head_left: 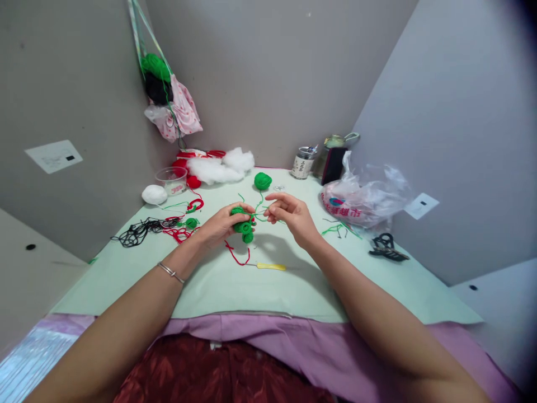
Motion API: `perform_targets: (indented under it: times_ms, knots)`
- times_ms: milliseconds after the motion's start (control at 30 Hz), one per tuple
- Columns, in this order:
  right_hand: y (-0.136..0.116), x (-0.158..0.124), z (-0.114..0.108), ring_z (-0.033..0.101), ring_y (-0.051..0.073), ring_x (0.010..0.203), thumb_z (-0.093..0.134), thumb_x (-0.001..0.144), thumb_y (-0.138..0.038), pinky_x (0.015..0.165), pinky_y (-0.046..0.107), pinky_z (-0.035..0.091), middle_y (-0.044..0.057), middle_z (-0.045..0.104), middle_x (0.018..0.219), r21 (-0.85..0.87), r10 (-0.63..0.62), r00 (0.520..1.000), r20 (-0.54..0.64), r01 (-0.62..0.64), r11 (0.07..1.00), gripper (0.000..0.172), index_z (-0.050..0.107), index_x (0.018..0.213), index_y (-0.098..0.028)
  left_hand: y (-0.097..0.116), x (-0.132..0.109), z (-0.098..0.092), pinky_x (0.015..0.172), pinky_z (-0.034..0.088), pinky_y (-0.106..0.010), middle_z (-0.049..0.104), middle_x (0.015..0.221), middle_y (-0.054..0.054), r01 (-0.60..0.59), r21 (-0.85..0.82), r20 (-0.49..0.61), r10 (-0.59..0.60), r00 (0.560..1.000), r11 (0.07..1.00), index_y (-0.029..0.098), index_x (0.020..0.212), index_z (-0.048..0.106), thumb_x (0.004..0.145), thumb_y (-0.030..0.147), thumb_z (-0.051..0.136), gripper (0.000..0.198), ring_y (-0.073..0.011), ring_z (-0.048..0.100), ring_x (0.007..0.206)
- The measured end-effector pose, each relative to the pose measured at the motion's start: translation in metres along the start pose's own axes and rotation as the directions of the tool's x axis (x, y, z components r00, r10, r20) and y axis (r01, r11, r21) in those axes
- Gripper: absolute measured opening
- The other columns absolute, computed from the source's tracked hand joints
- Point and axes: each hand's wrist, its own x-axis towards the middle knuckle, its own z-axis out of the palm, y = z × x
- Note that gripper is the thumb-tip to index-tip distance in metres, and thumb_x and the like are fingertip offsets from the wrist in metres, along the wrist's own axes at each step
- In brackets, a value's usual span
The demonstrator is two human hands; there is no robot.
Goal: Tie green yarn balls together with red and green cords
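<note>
One loose tangle of thin black cord (145, 230) sprawls at nine o'clock from the green crocheted piece (245, 228), which sits mid-table in the person's grasp. Between nine and ten rests a round white yarn ball (154, 194), with a clear plastic tub (172, 183) just beyond it. Fluffy white stuffing (218, 168) heaps at eleven. The left hand (222, 225) grips the piece, a lumpy, rounded form of thick yarn. At one o'clock stands a smooth-wound green yarn ball (263, 181); at five lies a slim crochet hook (272, 266) with a yellow handle. The right hand (295, 217) pinches thin green strands (259, 213) running from the piece, thumb against fingertips. Between two and three slumps a crinkled, translucent plastic bag (364, 196); just past three is a black claw clip (388, 247).
</note>
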Motion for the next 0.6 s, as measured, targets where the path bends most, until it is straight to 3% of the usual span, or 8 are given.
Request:
perform_targets:
  times_ms: [367,600]
  knots:
    - [-0.0026,-0.0035,0.0039,0.061,0.013,0.064,0.06,0.079,-0.022,0.061,0.026,0.048,-0.001,0.065,0.07,-0.167,-0.094,0.995,-0.023,0.089,0.982,0.024,0.064,0.102,-0.019,0.0024,0.0008,0.0025,0.074,0.047,-0.03,0.069,0.089,-0.004,-0.031,0.02,-0.05,0.032,0.998,0.999,0.017,0.107,0.062,0.069,0.027,0.081,0.044,-0.018,0.066,0.083]
    - [-0.0011,-0.0045,0.0032,0.062,0.013,0.066,0.057,0.079,-0.018,0.056,0.024,0.047,-0.001,0.064,0.071,-0.218,-0.146,0.989,-0.019,0.138,0.966,0.027,0.064,0.105,-0.018,0.003,0.0001,0.0013,0.073,0.044,-0.028,0.068,0.088,-0.003,-0.039,0.109,-0.073,0.047,0.996,0.993,0.019,0.117,0.061,0.07,0.028,0.08,0.051,-0.0145,0.061,0.078]
